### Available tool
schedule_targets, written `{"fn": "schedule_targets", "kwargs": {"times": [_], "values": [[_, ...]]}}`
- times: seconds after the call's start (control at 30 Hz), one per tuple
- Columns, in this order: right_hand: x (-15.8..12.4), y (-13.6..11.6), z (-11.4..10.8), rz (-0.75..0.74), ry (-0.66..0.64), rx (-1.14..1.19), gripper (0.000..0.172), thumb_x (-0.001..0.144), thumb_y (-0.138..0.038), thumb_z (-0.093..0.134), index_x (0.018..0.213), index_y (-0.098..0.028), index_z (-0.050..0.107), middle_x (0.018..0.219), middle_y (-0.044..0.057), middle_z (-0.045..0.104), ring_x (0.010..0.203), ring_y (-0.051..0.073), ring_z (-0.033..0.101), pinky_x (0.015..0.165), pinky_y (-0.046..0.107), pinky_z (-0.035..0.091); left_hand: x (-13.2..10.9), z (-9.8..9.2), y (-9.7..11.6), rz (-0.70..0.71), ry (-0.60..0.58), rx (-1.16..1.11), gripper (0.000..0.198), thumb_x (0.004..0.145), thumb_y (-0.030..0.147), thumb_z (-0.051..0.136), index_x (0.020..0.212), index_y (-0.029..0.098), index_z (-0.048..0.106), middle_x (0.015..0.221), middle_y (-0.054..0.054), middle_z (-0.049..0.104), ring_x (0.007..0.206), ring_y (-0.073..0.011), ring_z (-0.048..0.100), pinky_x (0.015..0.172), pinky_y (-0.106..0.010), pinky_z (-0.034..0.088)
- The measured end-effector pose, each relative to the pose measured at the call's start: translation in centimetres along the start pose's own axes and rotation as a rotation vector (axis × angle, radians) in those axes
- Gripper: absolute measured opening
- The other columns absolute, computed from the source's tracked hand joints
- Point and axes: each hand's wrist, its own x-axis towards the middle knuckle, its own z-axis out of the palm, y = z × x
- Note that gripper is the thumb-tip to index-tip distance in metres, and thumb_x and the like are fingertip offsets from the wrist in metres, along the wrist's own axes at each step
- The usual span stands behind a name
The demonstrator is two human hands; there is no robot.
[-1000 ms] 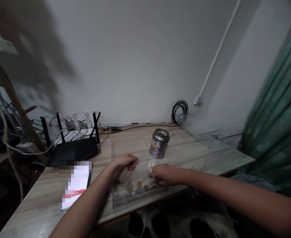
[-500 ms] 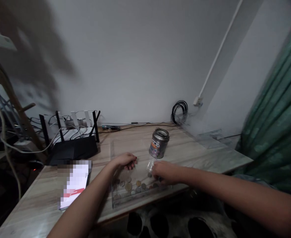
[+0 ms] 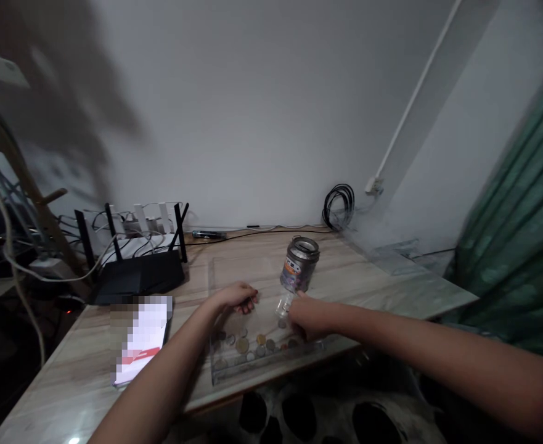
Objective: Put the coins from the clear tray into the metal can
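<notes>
My right hand [image 3: 309, 316] is closed, its fingers bent down against a small clear plastic piece [image 3: 282, 306]. What its fingertips pinch is hidden. To its left, my left hand [image 3: 241, 297] hangs over a clear shallow tray [image 3: 212, 364] with curled fingers. Whether those fingers hold anything is too small to tell. Several silver and gold coins [image 3: 242, 345] lie spread at the tray's near side, below both hands. A round metal coin tin [image 3: 300, 265] with a printed label and a slotted lid stands upright just beyond my right hand.
A black router [image 3: 137, 277] with upright antennas stands at the table's left, a lit phone [image 3: 144, 339] in front of it. Coiled black cable [image 3: 338, 206] leans on the wall at the back. A green curtain [image 3: 511, 246] hangs on the right.
My right hand has risen slightly toward the tin, its fingertips more bent over the clear piece. My left hand stays nearly still. The view has shifted a little.
</notes>
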Motion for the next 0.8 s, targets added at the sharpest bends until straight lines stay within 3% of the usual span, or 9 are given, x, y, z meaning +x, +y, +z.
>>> {"fn": "schedule_targets", "kwargs": {"times": [0.17, 0.3, 0.47, 0.63, 0.8], "values": [[0.2, 0.5, 0.4, -0.012, -0.038, 0.153, 0.024, 0.046, -0.006, 0.057, 0.062, -0.02, 0.068, 0.05, -0.001, 0.058, 0.049, 0.009, 0.041, 0.073, 0.035, 0.034, 0.0, 0.0, 0.0, 0.003, 0.003, 0.002, 0.038, 0.071, 0.051, 0.049, 0.071, 0.013, 0.052, 0.048, 0.004, 0.05, 0.04, -0.0065, 0.046, 0.044, -0.019, 0.032], [0.0, 0.2, 0.3, -0.003, -0.063, 0.125, 0.023, 0.044, -0.003, 0.054, 0.057, -0.018, 0.066, 0.04, -0.003, 0.05, 0.044, 0.008, 0.036, 0.067, 0.032, 0.035, -0.1, 0.0, 0.0, 0.011, -0.002, 0.004, 0.037, 0.072, 0.049, 0.048, 0.071, 0.013, 0.052, 0.048, 0.003, 0.05, 0.041, -0.0068, 0.046, 0.044, -0.02, 0.032], [-0.1, -0.5, -1.0, 0.014, -0.116, 0.114, 0.019, 0.053, -0.012, 0.058, 0.067, -0.016, 0.069, 0.052, 0.0, 0.058, 0.046, 0.009, 0.04, 0.056, 0.025, 0.032, -0.1, 0.1, 0.0, -0.005, -0.018, -0.017, 0.039, 0.071, 0.051, 0.049, 0.071, 0.013, 0.052, 0.048, 0.003, 0.051, 0.041, -0.0069, 0.047, 0.045, -0.02, 0.034], [0.8, -1.1, -1.1, -0.052, -0.013, 0.336, 0.032, 0.056, -0.017, 0.061, 0.087, -0.017, 0.067, 0.066, -0.001, 0.063, 0.052, 0.008, 0.046, 0.049, 0.019, 0.029, -0.1, 0.2, 0.0, -0.003, -0.023, 0.002, 0.041, 0.07, 0.053, 0.049, 0.071, 0.012, 0.052, 0.049, 0.003, 0.052, 0.041, -0.0078, 0.048, 0.044, -0.021, 0.034], [0.5, -0.8, 0.0, -0.048, -0.063, 0.401, 0.025, 0.054, -0.008, 0.057, 0.076, -0.013, 0.067, 0.06, -0.003, 0.059, 0.05, 0.007, 0.044, 0.048, 0.017, 0.029, 0.1, 0.2, -0.1, -0.003, -0.023, 0.011, 0.04, 0.071, 0.052, 0.049, 0.071, 0.012, 0.052, 0.049, 0.002, 0.052, 0.042, -0.0081, 0.048, 0.044, -0.021, 0.034]]}}
